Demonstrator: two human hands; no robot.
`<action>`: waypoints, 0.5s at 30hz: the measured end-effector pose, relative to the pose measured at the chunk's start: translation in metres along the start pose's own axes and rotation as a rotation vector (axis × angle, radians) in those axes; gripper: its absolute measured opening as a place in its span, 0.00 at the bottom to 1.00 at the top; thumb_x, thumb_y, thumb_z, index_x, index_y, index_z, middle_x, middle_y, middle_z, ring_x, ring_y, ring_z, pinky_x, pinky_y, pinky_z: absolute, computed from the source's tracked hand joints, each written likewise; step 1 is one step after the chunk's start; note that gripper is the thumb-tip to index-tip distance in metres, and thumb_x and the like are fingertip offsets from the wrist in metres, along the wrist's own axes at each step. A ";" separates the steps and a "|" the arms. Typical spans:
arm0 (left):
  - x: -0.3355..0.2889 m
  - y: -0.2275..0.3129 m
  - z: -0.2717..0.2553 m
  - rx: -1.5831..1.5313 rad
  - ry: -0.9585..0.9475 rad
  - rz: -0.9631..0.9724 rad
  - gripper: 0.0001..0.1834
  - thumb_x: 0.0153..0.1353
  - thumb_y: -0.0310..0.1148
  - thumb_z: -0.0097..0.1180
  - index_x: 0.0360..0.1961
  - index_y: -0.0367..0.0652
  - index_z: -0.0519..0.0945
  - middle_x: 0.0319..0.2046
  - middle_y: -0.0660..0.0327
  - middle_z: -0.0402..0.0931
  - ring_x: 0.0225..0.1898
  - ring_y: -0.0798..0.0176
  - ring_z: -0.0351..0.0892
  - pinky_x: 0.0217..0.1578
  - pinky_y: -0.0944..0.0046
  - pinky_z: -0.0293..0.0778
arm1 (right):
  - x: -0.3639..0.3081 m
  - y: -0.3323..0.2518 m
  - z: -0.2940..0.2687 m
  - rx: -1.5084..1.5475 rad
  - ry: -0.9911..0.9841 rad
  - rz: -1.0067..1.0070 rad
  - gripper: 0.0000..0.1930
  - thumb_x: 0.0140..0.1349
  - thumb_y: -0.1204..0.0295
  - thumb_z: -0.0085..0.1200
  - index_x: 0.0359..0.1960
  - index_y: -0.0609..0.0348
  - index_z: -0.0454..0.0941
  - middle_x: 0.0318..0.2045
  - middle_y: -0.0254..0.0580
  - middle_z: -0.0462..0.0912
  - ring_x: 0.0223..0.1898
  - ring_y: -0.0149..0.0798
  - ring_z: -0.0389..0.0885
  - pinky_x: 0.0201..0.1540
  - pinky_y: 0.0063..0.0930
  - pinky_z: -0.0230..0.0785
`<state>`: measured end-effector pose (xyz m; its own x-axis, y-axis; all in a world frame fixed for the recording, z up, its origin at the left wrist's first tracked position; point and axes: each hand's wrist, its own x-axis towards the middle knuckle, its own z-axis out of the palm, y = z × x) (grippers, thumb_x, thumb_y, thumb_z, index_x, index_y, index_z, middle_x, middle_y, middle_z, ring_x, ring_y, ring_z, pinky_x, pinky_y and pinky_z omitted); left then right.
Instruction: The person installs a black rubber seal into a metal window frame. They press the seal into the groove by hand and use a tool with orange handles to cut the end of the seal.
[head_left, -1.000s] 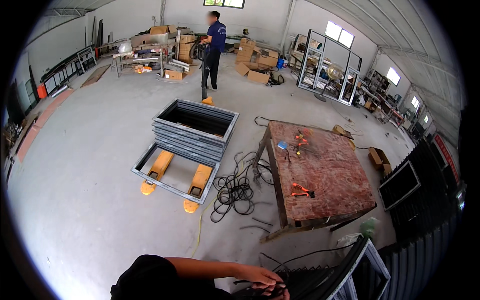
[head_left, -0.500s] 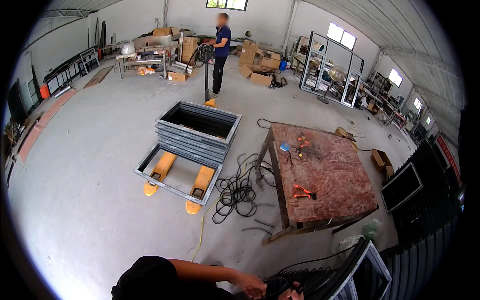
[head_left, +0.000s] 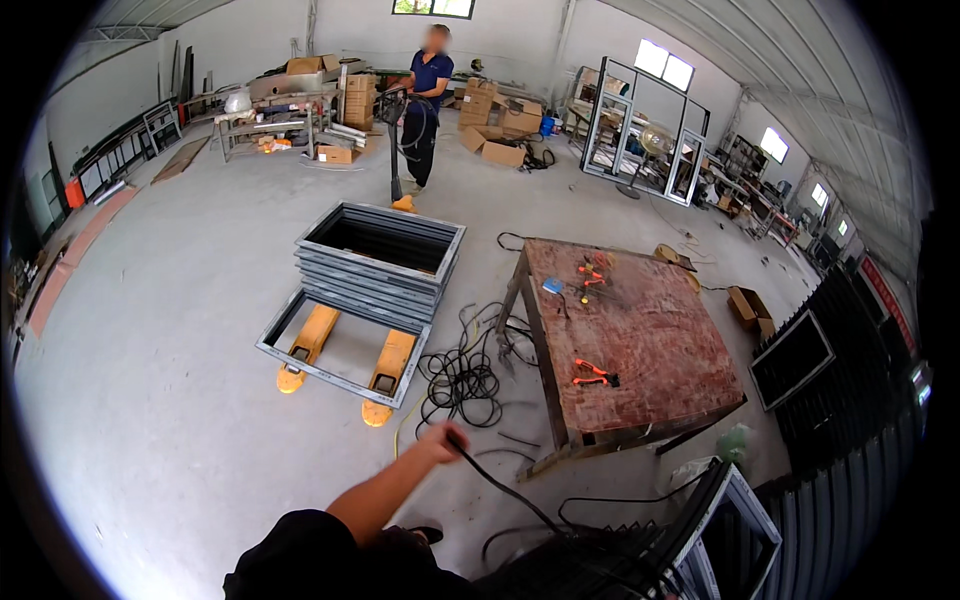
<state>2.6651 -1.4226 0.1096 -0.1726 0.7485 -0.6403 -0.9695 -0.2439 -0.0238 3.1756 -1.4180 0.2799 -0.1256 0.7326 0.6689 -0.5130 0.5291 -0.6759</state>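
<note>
My left hand (head_left: pixel 440 443) reaches out in front of me, its fingers closed round a long, thin black rubber strip (head_left: pixel 505 489). The strip runs from the hand down to the right, toward a dark bundle of strips at the lower edge. Close by on the right leans a grey window frame (head_left: pixel 742 490). Of my right hand, only a small, dark bit seems to show at the bottom edge beside this frame; its fingers cannot be made out.
A worn red-brown table (head_left: pixel 650 335) bears orange-handled pliers (head_left: pixel 595 373) and small tools. Tangled black strips (head_left: pixel 462 388) lie on the floor left of it. Stacked grey frames (head_left: pixel 375 270) rest on a yellow pallet jack (head_left: pixel 388 365), with a person (head_left: pixel 428 90) at its handle.
My left hand has moved up and forward from beside the other hand, drawing the black strip out with it. The view has shifted slightly, and the person at the pallet jack has turned.
</note>
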 end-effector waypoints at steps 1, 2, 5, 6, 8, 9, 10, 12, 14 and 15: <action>-0.007 0.030 0.007 -0.007 0.084 0.123 0.05 0.50 0.24 0.50 0.20 0.44 0.71 0.11 0.65 0.65 0.11 0.66 0.64 0.16 0.63 0.67 | 0.002 -0.010 -0.005 0.146 0.110 0.102 0.22 0.60 0.71 0.55 0.54 0.61 0.65 0.17 0.33 0.66 0.13 0.24 0.57 0.15 0.14 0.52; -0.029 0.047 0.023 -0.181 0.032 0.108 0.04 0.57 0.27 0.47 0.25 0.44 0.69 0.10 0.70 0.61 0.10 0.71 0.62 0.16 0.69 0.65 | 0.011 -0.027 -0.004 0.329 0.160 0.249 0.21 0.60 0.71 0.55 0.54 0.62 0.65 0.17 0.33 0.66 0.13 0.24 0.57 0.15 0.14 0.52; -0.072 0.091 0.034 -0.058 -0.081 0.252 0.08 0.65 0.36 0.44 0.30 0.46 0.67 0.10 0.74 0.55 0.10 0.76 0.53 0.15 0.73 0.57 | 0.031 -0.052 0.012 0.403 0.223 0.428 0.20 0.60 0.71 0.54 0.52 0.63 0.66 0.17 0.33 0.66 0.13 0.23 0.56 0.15 0.14 0.51; -0.083 0.096 0.034 -0.029 -0.097 0.280 0.10 0.67 0.39 0.43 0.30 0.47 0.67 0.10 0.75 0.53 0.10 0.76 0.50 0.14 0.72 0.54 | 0.035 -0.054 0.023 0.371 0.222 0.488 0.20 0.60 0.72 0.54 0.52 0.63 0.66 0.17 0.33 0.66 0.13 0.23 0.56 0.15 0.14 0.51; -0.082 0.100 0.024 0.139 -0.038 0.297 0.18 0.64 0.50 0.46 0.29 0.47 0.68 0.10 0.74 0.52 0.10 0.75 0.49 0.14 0.72 0.52 | 0.038 -0.051 0.048 0.303 0.236 0.611 0.19 0.60 0.72 0.54 0.51 0.64 0.66 0.17 0.33 0.65 0.13 0.23 0.56 0.14 0.15 0.50; -0.082 0.093 0.021 0.189 -0.005 0.292 0.20 0.62 0.53 0.47 0.28 0.47 0.68 0.10 0.74 0.52 0.10 0.75 0.49 0.13 0.71 0.52 | 0.038 -0.046 0.063 0.222 0.256 0.686 0.18 0.60 0.74 0.52 0.51 0.63 0.66 0.18 0.34 0.67 0.14 0.24 0.57 0.15 0.17 0.51; -0.081 0.086 0.017 0.236 0.027 0.289 0.23 0.61 0.57 0.48 0.28 0.47 0.69 0.10 0.73 0.52 0.10 0.74 0.49 0.13 0.71 0.52 | 0.042 -0.041 0.077 0.152 0.228 0.782 0.16 0.60 0.76 0.50 0.50 0.62 0.66 0.18 0.35 0.67 0.14 0.24 0.58 0.15 0.17 0.53; -0.075 0.059 0.009 0.336 0.108 0.282 0.37 0.54 0.71 0.40 0.30 0.42 0.72 0.10 0.70 0.53 0.09 0.72 0.47 0.12 0.69 0.50 | 0.048 -0.030 0.102 -0.015 0.240 1.021 0.16 0.61 0.76 0.49 0.50 0.62 0.66 0.18 0.36 0.68 0.14 0.26 0.59 0.16 0.18 0.54; -0.067 0.030 0.003 0.485 0.113 0.199 0.42 0.56 0.73 0.28 0.31 0.40 0.73 0.11 0.67 0.57 0.09 0.71 0.48 0.12 0.69 0.50 | 0.041 -0.010 0.105 -0.015 0.221 1.082 0.16 0.61 0.76 0.49 0.51 0.63 0.65 0.19 0.36 0.69 0.15 0.27 0.61 0.17 0.17 0.55; -0.057 0.022 -0.009 0.612 0.139 0.201 0.41 0.60 0.70 0.25 0.32 0.39 0.74 0.12 0.66 0.59 0.10 0.71 0.49 0.12 0.69 0.50 | 0.044 -0.009 0.116 -0.053 0.207 1.109 0.16 0.61 0.75 0.49 0.51 0.63 0.65 0.19 0.36 0.69 0.15 0.27 0.62 0.17 0.18 0.56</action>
<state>2.6556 -1.4766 0.1388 -0.3763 0.6280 -0.6812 -0.8516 0.0551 0.5212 3.0755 -1.4401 0.3511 -0.3438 0.8633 -0.3696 -0.1682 -0.4438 -0.8802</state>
